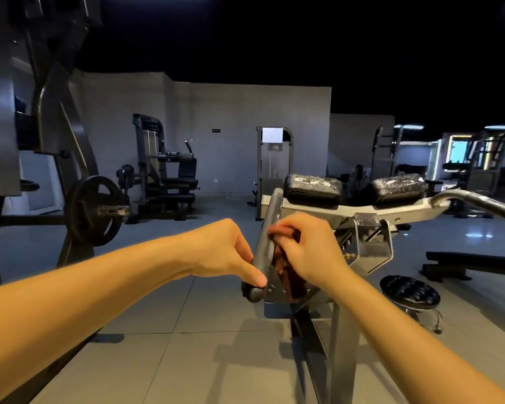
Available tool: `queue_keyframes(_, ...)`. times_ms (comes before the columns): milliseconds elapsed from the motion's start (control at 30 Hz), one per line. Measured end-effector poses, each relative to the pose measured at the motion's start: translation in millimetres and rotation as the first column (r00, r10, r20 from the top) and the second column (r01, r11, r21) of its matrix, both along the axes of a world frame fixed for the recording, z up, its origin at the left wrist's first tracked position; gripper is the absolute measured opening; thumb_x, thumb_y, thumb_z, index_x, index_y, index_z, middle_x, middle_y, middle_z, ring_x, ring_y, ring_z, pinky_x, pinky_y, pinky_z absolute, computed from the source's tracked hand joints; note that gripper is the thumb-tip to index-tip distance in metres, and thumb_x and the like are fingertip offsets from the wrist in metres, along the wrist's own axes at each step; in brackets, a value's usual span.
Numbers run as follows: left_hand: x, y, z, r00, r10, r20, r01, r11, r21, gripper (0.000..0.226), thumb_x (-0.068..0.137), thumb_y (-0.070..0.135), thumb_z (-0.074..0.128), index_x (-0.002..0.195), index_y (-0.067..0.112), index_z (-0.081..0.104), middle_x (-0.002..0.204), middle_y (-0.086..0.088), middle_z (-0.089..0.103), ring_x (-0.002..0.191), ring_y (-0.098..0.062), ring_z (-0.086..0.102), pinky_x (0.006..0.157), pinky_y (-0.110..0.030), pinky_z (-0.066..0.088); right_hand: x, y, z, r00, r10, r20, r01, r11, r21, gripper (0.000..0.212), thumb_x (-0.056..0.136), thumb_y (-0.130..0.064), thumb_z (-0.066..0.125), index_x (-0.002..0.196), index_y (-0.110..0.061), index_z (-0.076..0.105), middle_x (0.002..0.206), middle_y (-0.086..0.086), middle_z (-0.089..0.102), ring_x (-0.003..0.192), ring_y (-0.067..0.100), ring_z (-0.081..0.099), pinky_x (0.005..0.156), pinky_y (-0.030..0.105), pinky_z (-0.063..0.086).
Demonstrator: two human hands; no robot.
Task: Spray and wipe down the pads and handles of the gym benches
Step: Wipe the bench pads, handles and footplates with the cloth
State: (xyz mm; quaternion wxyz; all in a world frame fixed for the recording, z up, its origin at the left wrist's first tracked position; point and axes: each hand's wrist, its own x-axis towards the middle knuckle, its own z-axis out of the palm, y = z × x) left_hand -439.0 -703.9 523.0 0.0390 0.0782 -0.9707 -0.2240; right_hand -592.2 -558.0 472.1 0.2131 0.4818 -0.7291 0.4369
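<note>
- Your left hand (228,252) curls round the lower end of the handle (270,217) with the thumb pressed on top, probably to steady the bar against the rubbing.
- Your right hand (309,249) bunches the reddish cloth (292,284) in curled fingers and presses it against the handle's inner side, just beside your left hand.
- The two pads (312,185) beyond look speckled and wet, so they likely need wiping next.

Dim gym: grey tiled floor (187,360), pale walls (231,112), black ceiling (245,33).
</note>
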Motion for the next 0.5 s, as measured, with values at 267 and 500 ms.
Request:
queue_keyframes(267,-1.9,-8.1,-4.5,0.999,-0.007,-0.039,0.007,1.0,-0.006,0.072,0.072,0.057,0.084,0.131,0.02,0.068,0.104,0.01,0.076,0.098,-0.007,0.069,0.097,-0.03,0.054,-11.1,-6.0,4.9,0.998,-0.07,0.007,0.07,0.997,0.022,0.017,0.096,-0.018,0.067,0.107,-0.026,0.078,0.098,-0.008,0.071,0.093,0.01,0.063,0.086,0.029,0.052)
queue_keyframes(500,-16.1,-16.1,6.0,0.993,-0.109,0.034,0.112,0.987,-0.112,0.093,0.072,0.061,0.082,0.151,0.026,0.049,0.109,0.018,0.066,0.079,0.009,0.063,0.075,-0.015,0.044,-30.2,-13.1,13.9,0.996,-0.089,-0.025,0.091,0.994,0.059,0.015,0.095,-0.019,0.068,0.104,-0.027,0.078,0.095,-0.008,0.071,0.088,0.007,0.062,0.074,0.021,0.045)
